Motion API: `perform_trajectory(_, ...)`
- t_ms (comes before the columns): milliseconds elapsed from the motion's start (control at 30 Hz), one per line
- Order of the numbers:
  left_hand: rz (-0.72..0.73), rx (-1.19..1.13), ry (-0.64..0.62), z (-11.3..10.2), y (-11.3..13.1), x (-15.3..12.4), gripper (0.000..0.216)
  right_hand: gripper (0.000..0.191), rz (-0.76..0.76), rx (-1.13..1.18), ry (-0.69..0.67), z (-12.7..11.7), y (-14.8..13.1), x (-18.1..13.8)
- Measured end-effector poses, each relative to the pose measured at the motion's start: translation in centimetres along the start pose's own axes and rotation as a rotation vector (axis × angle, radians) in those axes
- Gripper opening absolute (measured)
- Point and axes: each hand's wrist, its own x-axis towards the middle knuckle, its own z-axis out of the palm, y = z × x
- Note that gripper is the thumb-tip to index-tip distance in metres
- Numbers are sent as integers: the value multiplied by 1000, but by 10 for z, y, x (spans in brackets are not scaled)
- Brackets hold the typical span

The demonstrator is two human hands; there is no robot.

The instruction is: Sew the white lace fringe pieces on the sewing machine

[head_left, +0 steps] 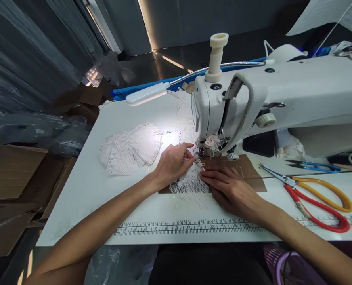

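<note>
A white sewing machine (283,99) stands on a white table (83,190). A strip of white lace (190,188) lies under its presser foot (206,152). My left hand (171,162) pinches the lace just left of the presser foot. Flat on the table, my right hand (229,186) presses the lace's right edge, fingertips close to the foot. A small cream fabric rosette (211,140) sits by the needle area.
A pile of white lace pieces (131,148) lies at the left under a gooseneck lamp (148,94). Red-and-yellow scissors (312,200) and blue snips (315,166) lie at the right. A ruler (194,227) runs along the front edge. Cardboard boxes (12,174) stand at the left.
</note>
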Motion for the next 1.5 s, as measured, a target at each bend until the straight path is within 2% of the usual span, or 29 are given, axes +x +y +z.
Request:
perform_trajectory(100, 156, 183, 50, 5, 2, -1, 6, 39, 37, 30, 22, 0, -2, -2)
perform_trajectory(200, 314, 315, -20, 8, 5, -3, 17, 38, 65, 34, 12, 1, -3, -2)
perform_trajectory(267, 368, 372, -74, 7, 8, -7, 21, 38, 74, 39, 11, 2, -3, -3)
perform_trajectory(400, 361, 398, -117, 2, 21, -18, 19, 38, 78, 88, 26, 1, -1, -5)
perform_trajectory(533, 328, 442, -225, -5, 26, -19, 37, 35, 76, 207, 61, -13, 8, 6)
perform_trajectory(633, 352, 480, -346, -8, 20, -9, 39, 33, 60, 124, 105, -22, 14, 22)
perform_trajectory(700, 372, 485, -373, -9, 14, -3, 39, 32, -16, 39, 84, -21, 17, 30)
perform_trajectory(800, 376, 455, -354, -8, 8, 1, 38, 31, -82, -24, 77, -13, 19, 30)
perform_trajectory(900, 353, 399, -324, -7, 5, -2, 38, 31, -37, -36, 117, -3, 23, 21)
perform_trajectory(1133, 182, 175, -175, 3, 6, -13, 37, 30, -7, 22, 131, -1, 25, 13)
perform_trajectory(1500, 175, 113, -154, 8, 1, -14, 37, 31, 14, 34, 142, 0, 23, 16)
